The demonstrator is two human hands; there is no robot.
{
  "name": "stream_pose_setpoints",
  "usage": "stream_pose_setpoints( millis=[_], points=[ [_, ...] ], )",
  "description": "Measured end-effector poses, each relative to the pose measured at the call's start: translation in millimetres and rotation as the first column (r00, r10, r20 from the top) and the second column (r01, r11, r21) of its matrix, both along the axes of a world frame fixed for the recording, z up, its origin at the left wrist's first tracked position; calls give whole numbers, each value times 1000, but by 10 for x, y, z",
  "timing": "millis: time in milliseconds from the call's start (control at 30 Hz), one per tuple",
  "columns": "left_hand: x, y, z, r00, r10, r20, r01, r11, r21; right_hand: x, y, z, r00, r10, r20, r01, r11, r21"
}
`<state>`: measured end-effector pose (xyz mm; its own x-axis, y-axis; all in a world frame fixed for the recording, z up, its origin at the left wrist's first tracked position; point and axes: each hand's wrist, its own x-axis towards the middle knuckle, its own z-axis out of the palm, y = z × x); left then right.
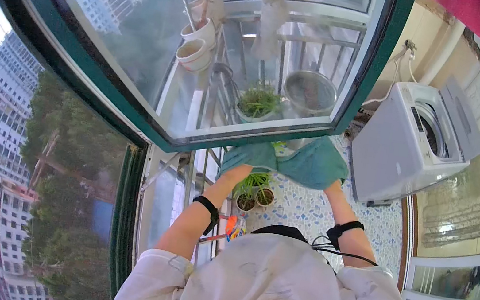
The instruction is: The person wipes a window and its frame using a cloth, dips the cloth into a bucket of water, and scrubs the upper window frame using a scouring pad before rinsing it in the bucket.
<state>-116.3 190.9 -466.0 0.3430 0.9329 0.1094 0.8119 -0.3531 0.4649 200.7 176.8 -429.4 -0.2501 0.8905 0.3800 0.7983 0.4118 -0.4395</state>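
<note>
A green cloth [311,164] hangs stretched between my two hands, just below the lower edge of an open window sash [253,143]. My left hand [241,170] grips the cloth's left part; its fingers are covered by the fabric. At the cloth's right end, my right hand [333,187] holds on as well, also largely covered. The sash has a dark green frame and a glass pane, and it lies right in front of both hands. Beneath the cloth are potted green plants [257,180] on the floor.
A white washing machine [387,138] with its lid up stands at the right. Through the glass show white flowerpots [193,54], a round metal basin [310,92] and a grassy plant [258,101]. An orange packet [234,227] sits near my left arm. The left window opening looks onto trees and high buildings.
</note>
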Motion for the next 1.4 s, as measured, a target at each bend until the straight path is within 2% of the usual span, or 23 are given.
stream_pose_setpoints(
  millis=[100, 167, 200, 267, 300, 333, 367, 500, 567, 700, 767, 833, 867, 900, 933, 967, 1000, 1067, 1133, 1167, 1200, 1267, 1400],
  points=[
    [154, -109, 111, 998, -17, -59, 12, 997, -79, 130, -227, 88, 996, 62, -65, -69, 991, -119],
    [382, -255, 427, 951, -124, -282, -4, 910, -416, 179, -365, 117, 987, 104, -120, -125, 974, -189],
    [487, -342, 615, 950, -135, -280, 4, 906, -424, 211, -444, 135, 980, 129, -154, -162, 961, -224],
    [710, -485, 868, 943, -319, -94, 262, 886, -383, 291, -590, 152, 956, 184, -229, -246, 927, -282],
    [841, -500, 798, 941, -324, -94, 267, 886, -380, 347, -655, 165, 940, 209, -269, -288, 909, -301],
    [985, -515, 700, 915, -375, 151, 384, 923, -32, 401, -705, 172, 923, 231, -308, -329, 890, -316],
    [1117, -499, 654, 805, -481, 348, 373, 866, 333, 444, -727, 152, 904, 251, -347, -365, 874, -319],
    [1606, -427, 1270, 766, -540, 350, 491, 842, 223, 531, -539, -90, 838, 267, -476, -397, 897, -195],
    [1831, -336, 1405, 822, -504, 265, 550, 823, -142, 538, -333, -267, 812, 252, -526, -331, 942, -59],
    [2313, -286, 1451, 849, -449, 277, 495, 860, -121, 811, 77, -346, 787, 295, -542, -262, 955, 140],
    [2525, -310, 1492, 808, -579, 114, 567, 815, 116, 977, 144, -259, 768, 347, -539, -313, 937, 157],
    [2649, -281, 1394, 850, -521, 75, 502, 845, 185, 1054, 277, -22, 812, -94, -576, -38, 976, -214],
    [2684, -262, 1367, 866, -499, 24, 475, 837, 271, 1129, 380, -55, 813, -69, -578, -76, 972, -224],
    [2686, -259, 1420, 884, -467, 26, 445, 857, 262, 1265, 508, -121, 905, 51, -422, -42, 999, 31],
    [2653, -271, 1482, 918, -396, -2, 393, 910, 134, 1372, 646, -191, 964, 124, -236, -51, 955, 293],
    [2607, -293, 1530, 944, -329, -35, 329, 944, 4, 1430, 791, -309, 959, 151, -240, -79, 955, 286],
    [2553, -327, 1527, 953, -301, -32, 301, 953, -3, 1462, 933, -462, 960, 110, -257, -18, 941, 338],
    [2411, -424, 1505, 975, -208, 73, 190, 962, 197, 1399, 1086, -426, 959, 86, -272, 26, 924, 382],
    [2245, -565, 1564, 983, -156, 99, 138, 977, 164, 1225, 1057, 72, 757, 197, -623, -34, 964, 263],
    [2155, -647, 1585, 985, -124, 118, 108, 985, 133, 1103, 1003, 141, 337, 181, -924, -145, 980, 139],
    [2060, -732, 1587, 985, -117, 124, 102, 987, 121, 1036, 908, 240, 340, 171, -925, -151, 981, 126],
    [1871, -910, 1557, 980, 0, 200, 4, 1000, -21, 952, 701, 500, 589, 149, -794, 39, 976, 212],
    [1588, -1245, 1545, 949, 158, 273, -121, 982, -145, 695, 490, 1075, 784, 168, -597, 15, 957, 289]
  ],
)
